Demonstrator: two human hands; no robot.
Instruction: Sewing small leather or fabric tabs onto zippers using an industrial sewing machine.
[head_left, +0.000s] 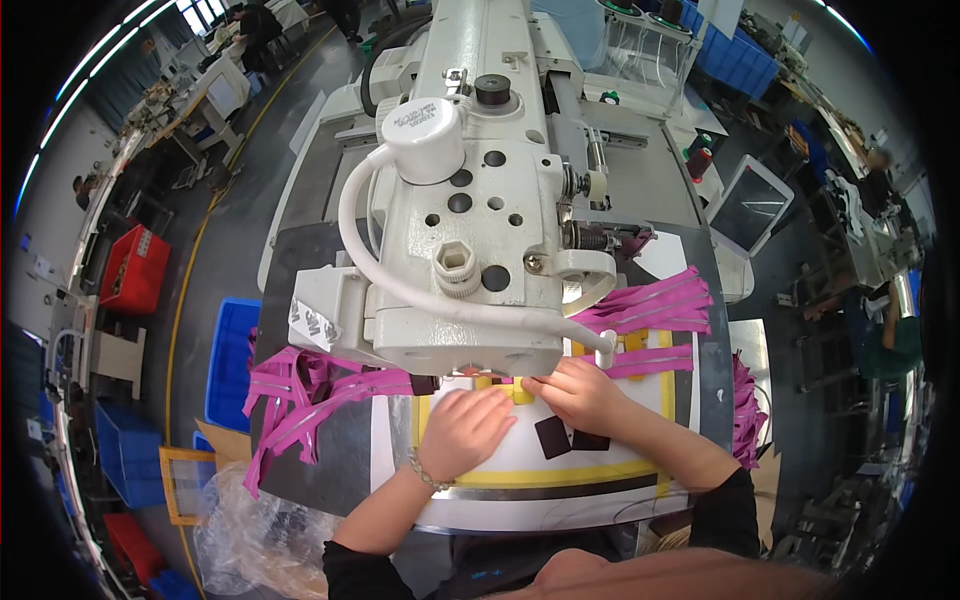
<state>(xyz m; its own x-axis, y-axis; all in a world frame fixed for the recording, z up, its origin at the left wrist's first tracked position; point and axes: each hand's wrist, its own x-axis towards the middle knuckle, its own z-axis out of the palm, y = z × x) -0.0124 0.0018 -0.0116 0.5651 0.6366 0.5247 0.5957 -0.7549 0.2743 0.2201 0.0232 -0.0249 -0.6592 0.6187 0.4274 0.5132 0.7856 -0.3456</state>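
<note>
My left hand, with a beaded bracelet at its wrist, lies palm down on the white work plate below the sewing machine head. Its fingers are stretched out towards a small yellow piece. On the other side of that piece my right hand has its thumb and fingers drawn together; what they hold, if anything, is hidden. Two dark square pieces lie near my right wrist. Pink zipper strips run from the left towards the machine head, and more pink zippers lie at the right.
Yellow tape borders the plate. Another pink bundle hangs at the table's right edge. A blue bin, clear plastic wrap and an orange frame stand at the left. A tablet-like screen is at the right.
</note>
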